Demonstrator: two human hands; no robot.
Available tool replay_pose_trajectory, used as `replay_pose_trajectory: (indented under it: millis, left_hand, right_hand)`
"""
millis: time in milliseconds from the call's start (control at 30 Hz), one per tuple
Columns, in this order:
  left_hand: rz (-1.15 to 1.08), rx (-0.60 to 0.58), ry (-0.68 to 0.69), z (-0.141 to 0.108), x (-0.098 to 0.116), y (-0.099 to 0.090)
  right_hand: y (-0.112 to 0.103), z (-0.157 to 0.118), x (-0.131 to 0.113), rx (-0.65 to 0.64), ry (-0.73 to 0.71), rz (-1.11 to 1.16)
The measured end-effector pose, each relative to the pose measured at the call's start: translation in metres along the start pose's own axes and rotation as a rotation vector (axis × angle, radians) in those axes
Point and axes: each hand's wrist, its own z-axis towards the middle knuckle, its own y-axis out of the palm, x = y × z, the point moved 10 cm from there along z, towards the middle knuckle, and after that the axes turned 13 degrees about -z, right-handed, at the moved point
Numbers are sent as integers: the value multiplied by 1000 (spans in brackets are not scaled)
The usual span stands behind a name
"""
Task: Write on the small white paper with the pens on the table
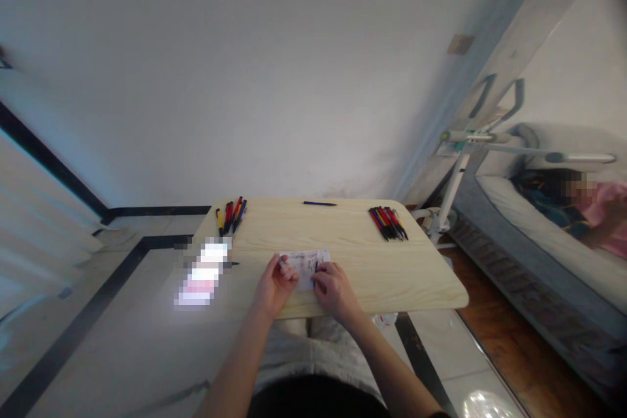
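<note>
This looks like a bedroom at home. A bed [531, 245] (a person [610, 202] lies there) and a curtain [42, 215] show it.

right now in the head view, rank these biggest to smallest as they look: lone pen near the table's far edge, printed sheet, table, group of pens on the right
1. Table
2. Printed sheet, though partly covered and nearer the camera
3. Group of pens on the right
4. Lone pen
</note>
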Motion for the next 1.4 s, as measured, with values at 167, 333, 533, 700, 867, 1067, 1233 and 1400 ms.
replay_pose_trajectory:
  millis: [167, 333, 533, 700, 867, 1067, 1233, 1400]
  left_hand:
    - [15, 12, -9, -1, -1, -2]
    - [48, 82, -22, 0, -3, -9]
    - [32, 91, -21, -1, -2, -9]
    - [8, 71, -30, -3, -2, -6]
    - [-40, 15, -29, -4, 0, 0]
    - [-81, 16, 2, -5, 6, 1]
    - [-86, -1, -4, -5, 6, 4]
    - [-80, -4, -11, -5, 5, 3]
  right_hand:
    - [0, 3, -8, -100, -100, -99]
    - [5, 5, -15, -221, -225, -235]
    - [9, 5, -23, -321, -364, -393]
    - [10, 2, -25, -350, -479, -454]
    - [14, 0, -24, -375, -565, -462]
    - [12, -1, -24, -350, -560, -444]
    - [7, -1, -20, -289, -489, -374]
    - [6, -5, -16, -265, -420, -323]
